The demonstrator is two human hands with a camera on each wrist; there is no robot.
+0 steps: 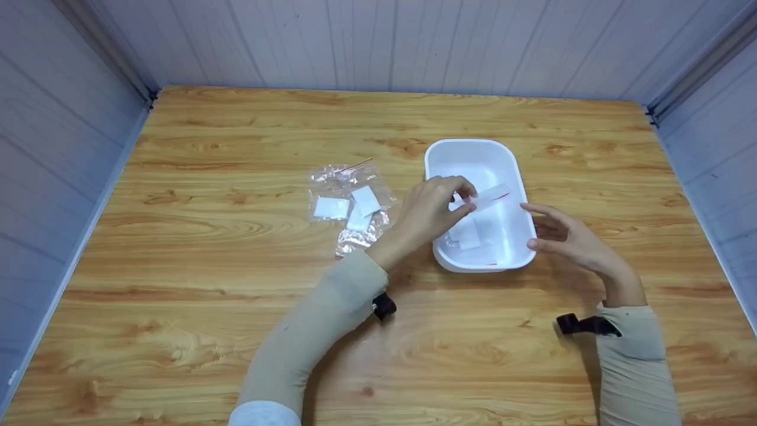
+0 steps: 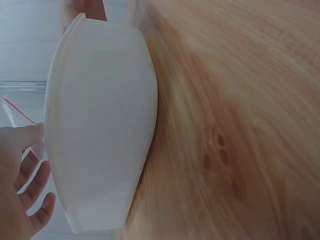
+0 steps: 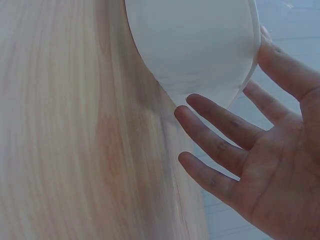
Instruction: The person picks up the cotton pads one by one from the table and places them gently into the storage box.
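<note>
My left hand (image 1: 434, 207) is over the left side of a white plastic tub (image 1: 434, 160), thumb and index finger pinching a small clear zip-lock bag (image 1: 492, 196) with a red seal line. In the left wrist view the bag (image 2: 17, 115) shows above the tub's rim. Inside the tub, a bag with a white rectangular piece (image 1: 468, 235) lies on the bottom. My right hand (image 1: 571, 239) touches the tub's right rim with thumb and index fingertips set apart. Its other fingers (image 3: 215, 145) are loosely extended beside the tub wall in the right wrist view.
Several clear zip-lock bags with white pieces (image 1: 331, 208) lie overlapping on the wooden table (image 1: 207, 284), left of the tub. Pale panels (image 1: 366, 44) enclose the table at the back and both sides. Black wrist cameras (image 1: 384, 306) stick out from both sleeves.
</note>
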